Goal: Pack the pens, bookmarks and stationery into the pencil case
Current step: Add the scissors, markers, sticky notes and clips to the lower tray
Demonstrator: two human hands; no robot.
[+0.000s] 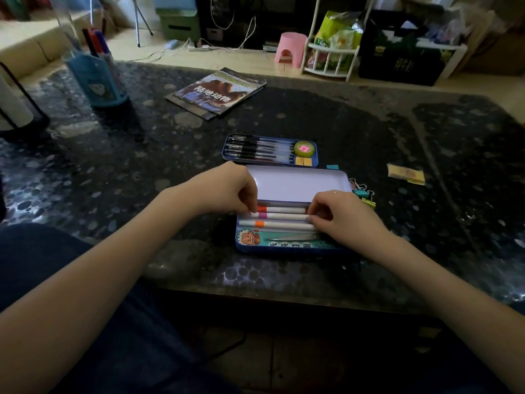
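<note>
In the pencil case (295,245), both hands apparently curled, pinching the pink-banded pen (279,216).

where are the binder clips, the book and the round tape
binder clips (366,198): head view, on the yellow clip's body
book (216,93): head view, middle of the cover
round tape (304,149): head view, on its pink centre

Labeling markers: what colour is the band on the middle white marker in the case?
Pink band on the middle white marker; head view.

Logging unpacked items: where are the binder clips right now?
In the head view, the binder clips lie on the table, just right of the open pencil case, beyond the right hand.
</note>
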